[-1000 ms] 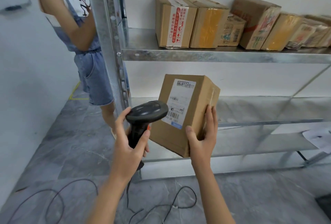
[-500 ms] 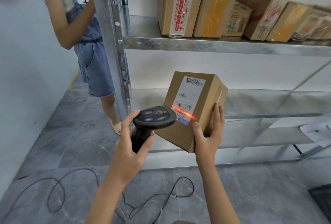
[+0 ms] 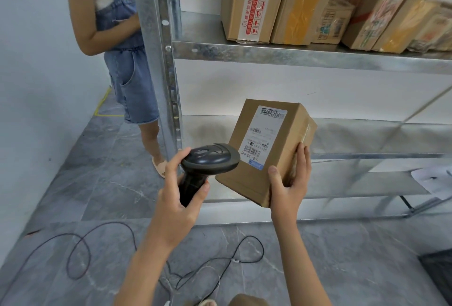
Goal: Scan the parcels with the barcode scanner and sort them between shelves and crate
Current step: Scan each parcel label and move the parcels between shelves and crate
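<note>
Pretty bright, even indoor light, probably from overhead. Soft shadow on the lower shelf [image 3: 367,134] behind the parcel [image 3: 266,149]. Mild sheen on the metal upright [image 3: 156,61]. Wide-angle bending at the edges, and the right side smears with motion blur.

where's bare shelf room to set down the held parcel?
The middle shelf behind the parcel is bare along its visible span. The top shelf has a bare strip between the upright post and the red-taped box; rightward it is packed with boxes side by side.
</note>
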A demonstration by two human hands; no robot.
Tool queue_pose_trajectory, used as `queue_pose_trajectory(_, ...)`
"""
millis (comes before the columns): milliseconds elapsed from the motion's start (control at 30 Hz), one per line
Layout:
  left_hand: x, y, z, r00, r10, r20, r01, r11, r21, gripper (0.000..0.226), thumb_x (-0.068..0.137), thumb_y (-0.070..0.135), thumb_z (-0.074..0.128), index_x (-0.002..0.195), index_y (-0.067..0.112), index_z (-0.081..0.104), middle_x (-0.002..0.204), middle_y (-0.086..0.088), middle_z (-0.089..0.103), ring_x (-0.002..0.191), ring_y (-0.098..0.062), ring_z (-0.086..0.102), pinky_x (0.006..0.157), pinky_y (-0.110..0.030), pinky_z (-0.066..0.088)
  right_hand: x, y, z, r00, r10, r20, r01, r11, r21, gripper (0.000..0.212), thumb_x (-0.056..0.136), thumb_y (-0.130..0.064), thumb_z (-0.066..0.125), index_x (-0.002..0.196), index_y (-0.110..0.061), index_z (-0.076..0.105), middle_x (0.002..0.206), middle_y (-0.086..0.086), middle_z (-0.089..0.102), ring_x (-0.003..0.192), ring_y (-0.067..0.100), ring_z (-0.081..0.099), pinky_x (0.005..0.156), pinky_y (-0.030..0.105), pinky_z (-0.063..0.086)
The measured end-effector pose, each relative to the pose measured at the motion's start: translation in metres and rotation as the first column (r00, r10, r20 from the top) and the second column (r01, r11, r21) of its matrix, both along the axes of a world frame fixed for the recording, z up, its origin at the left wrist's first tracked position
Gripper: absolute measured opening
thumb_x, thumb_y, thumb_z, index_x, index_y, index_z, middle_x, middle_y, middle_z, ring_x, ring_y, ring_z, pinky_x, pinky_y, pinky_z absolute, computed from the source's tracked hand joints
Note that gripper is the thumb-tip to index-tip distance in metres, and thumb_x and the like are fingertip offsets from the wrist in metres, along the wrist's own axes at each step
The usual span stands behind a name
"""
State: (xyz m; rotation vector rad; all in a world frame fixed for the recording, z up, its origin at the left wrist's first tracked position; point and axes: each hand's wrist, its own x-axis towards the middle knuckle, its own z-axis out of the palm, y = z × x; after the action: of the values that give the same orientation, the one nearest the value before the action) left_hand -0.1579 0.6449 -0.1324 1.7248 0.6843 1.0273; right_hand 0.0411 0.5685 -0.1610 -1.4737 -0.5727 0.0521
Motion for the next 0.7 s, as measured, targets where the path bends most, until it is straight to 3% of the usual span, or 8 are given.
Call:
queue_pose_trajectory(367,0.013,-0.004,-0.015,1.0,0.003,-0.018,-0.004,0.999,-0.05,0.069,0.087,0.026,0.068,0.131,0.066,0.034,0.112,-0.007,0.068,0.07,-0.011,0.063,0.064,-0.028,0.05,0.012,-0.016,-0.017,0.999,-0.026,-0.044,0.025,0.999,-0.035,0.083,0.071,-0.042,0.063,0.15,-0.036,0.039,0.158,-0.02,0.03,0.143,-0.001,0.031,0.118,0.04,0.033)
queue_pose_trajectory(533,0.044,-0.013,-0.016,0.997,-0.059,-0.044,0.056,0.996,-0.065,0.065,0.09,0.029,0.069,0.129,0.067,0.035,0.099,-0.003,0.07,0.059,-0.018,0.06,0.053,-0.037,0.053,0.035,-0.043,-0.023,0.989,-0.128,-0.079,0.122,0.99,-0.074,0.084,0.069,-0.046,0.063,0.15,-0.039,0.039,0.158,-0.02,0.03,0.143,-0.003,0.03,0.119,0.042,0.031)
queue_pose_trajectory(700,0.096,-0.03,-0.012,0.984,-0.171,-0.04,0.166,0.981,-0.1,0.064,0.084,0.03,0.067,0.126,0.068,0.037,0.101,-0.006,0.069,0.061,-0.021,0.06,0.055,-0.034,0.054,0.069,-0.089,-0.027,0.957,-0.265,-0.115,0.255,0.962,-0.095,0.085,0.069,-0.048,0.064,0.15,-0.038,0.04,0.157,-0.021,0.03,0.143,-0.001,0.029,0.12,0.047,0.03)
